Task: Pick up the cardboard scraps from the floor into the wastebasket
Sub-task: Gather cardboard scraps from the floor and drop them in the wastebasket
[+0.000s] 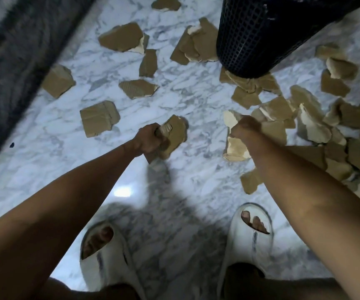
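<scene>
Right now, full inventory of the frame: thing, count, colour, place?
cardboard scraps: dozens, brown, strewn over floor, densest at right
wastebasket: one, black mesh, top centre-right, standing on scraps
floor: white-grey marble
rug: one, dark grey, left edge
slippers: two, white, bottom, on the feet
left hand: grips held scraps, centre
right hand: grips pale scrap, centre-right

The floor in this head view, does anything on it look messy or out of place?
Yes. Torn brown cardboard scraps lie scattered over the white marble floor, piled thickest at the right. Some lie against the foot of the black mesh wastebasket. Both hands, left and right, grip scraps.
</scene>
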